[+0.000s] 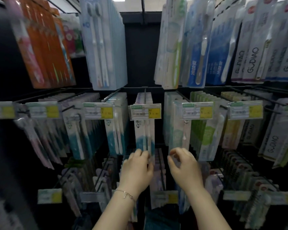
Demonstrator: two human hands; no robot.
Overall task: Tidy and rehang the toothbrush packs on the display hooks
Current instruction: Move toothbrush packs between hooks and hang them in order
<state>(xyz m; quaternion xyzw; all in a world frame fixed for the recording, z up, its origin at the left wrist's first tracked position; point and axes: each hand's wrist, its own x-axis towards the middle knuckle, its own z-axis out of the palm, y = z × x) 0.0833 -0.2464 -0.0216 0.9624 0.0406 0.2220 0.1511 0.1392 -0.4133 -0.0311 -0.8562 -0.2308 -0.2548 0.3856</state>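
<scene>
— Where is the left hand [136, 168]?
— Below the middle row; its fingers curl round the bottom end of the teal-and-white pack [145, 131], which hangs on the centre hook [145, 95] behind a price tag [145, 111]; there is a bracelet [125, 195] on that wrist.
— And the right hand [184, 165]?
— Just beside it, at the foot of the clear pack [179, 130] one hook to the right; thumb and forefinger bend close at the pack's lower edge; it is too blurred to tell whether they pinch it.
</scene>
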